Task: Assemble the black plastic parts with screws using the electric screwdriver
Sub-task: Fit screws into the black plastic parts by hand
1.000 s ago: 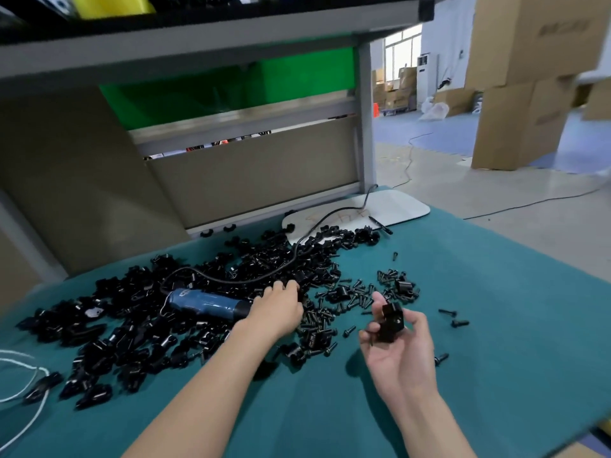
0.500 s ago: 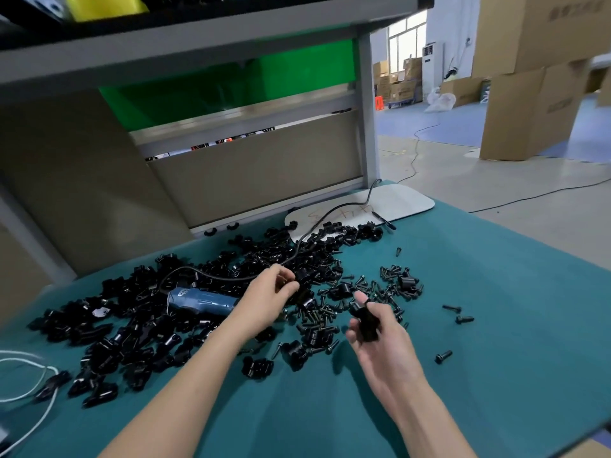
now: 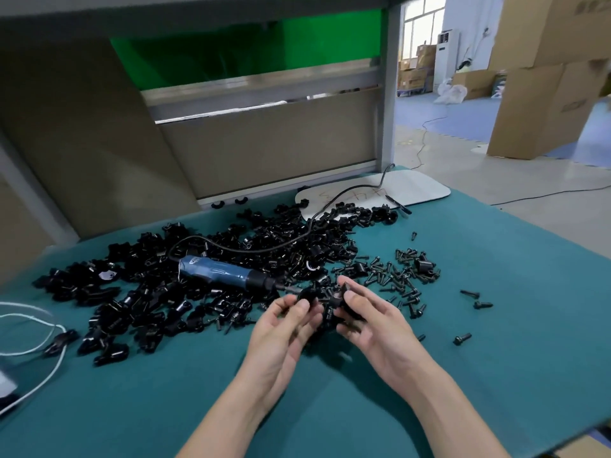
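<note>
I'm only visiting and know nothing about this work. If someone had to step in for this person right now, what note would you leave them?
The left hand pinches a black plastic part at its fingertips.
The right hand grips a second black part close against the first, above the green mat. Blur hides whether they are mated.
The electric screwdriver lies untouched on the pile of black parts, tip toward the hands.
The screws lie loose on the mat, right of the pile.
Done: two parts picked up. Left: fit them, add a screw, drive it.
</note>
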`<state>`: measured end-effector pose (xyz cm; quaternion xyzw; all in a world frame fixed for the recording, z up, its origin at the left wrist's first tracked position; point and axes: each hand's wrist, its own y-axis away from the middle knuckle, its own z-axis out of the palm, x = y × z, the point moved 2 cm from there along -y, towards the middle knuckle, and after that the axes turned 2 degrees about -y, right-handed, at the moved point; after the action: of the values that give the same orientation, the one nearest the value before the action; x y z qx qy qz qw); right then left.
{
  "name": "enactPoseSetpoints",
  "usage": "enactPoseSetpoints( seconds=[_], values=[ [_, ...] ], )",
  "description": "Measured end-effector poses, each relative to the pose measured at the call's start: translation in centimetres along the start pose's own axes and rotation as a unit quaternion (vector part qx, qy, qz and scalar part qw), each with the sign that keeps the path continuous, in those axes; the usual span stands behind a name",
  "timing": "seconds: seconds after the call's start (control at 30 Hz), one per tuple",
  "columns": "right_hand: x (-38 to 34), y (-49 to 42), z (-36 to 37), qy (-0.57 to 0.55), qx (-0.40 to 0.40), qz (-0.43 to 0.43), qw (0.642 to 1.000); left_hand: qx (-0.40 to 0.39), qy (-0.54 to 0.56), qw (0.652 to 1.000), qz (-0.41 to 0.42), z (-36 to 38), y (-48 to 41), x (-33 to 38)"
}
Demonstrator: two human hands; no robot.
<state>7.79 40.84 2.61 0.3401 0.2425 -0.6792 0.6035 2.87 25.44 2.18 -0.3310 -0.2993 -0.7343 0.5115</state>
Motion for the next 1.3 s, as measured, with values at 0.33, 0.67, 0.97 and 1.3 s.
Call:
enactPoseSetpoints(
  seconds=[0.33, 0.67, 0.97, 1.3],
  values=[
    [1.1, -0.1, 0.4, 0.149, -0.002, -0.062, 0.987, 0.005, -0.064, 0.997, 0.049, -0.5, 0.0, -0.4],
    [1.9, -0.2, 0.5, 0.181, -0.033, -0.053, 0.982, 0.008, -0.167, 0.983, 0.069, -0.8, 0.1, -0.8],
    [2.3, -1.0, -0.6, 0.184, -0.003, -0.049, 0.982, -0.032, -0.332, 0.934, 0.125, -0.1, 1.2, -0.9],
    [2.0, -1.2, -0.6, 0.093, 0.003, -0.056, 0.994, -0.045, -0.386, 0.909, 0.149, 0.2, 1.6, -1.4]
  ],
)
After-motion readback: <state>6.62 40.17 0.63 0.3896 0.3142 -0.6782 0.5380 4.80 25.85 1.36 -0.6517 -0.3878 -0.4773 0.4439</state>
